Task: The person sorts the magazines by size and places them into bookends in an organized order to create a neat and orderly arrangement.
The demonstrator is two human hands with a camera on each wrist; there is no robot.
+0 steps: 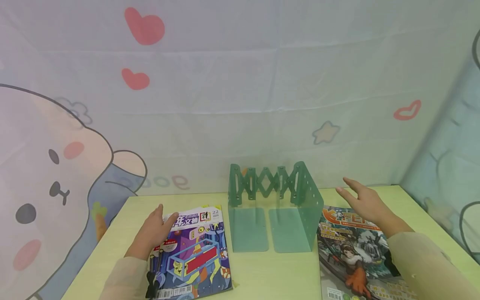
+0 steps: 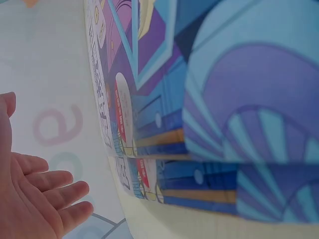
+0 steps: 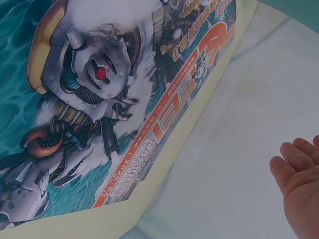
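Observation:
My left hand [image 1: 154,227], fingers extended, hovers by the left edge of a purple-and-blue magazine [image 1: 198,254]. A second matching cover edge shows beneath it in the left wrist view, where the left hand [image 2: 40,194] holds nothing. At the right, my right hand [image 1: 369,206] is held over the upper right part of a comic-style magazine [image 1: 352,254] with an orange title, its fingers spread. The right wrist view shows that magazine's robot artwork [image 3: 99,74] and the bare right hand [image 3: 301,179]. Between the magazines stands a green expandable bookend [image 1: 266,183] with two base plates.
The pale yellow table [image 1: 273,275] carries everything. A cloth backdrop [image 1: 225,83] with hearts and a cartoon animal hangs right behind the table, and another cloth [image 1: 453,166] hangs at the right. Dark cord-like shapes show at the left magazine's lower left.

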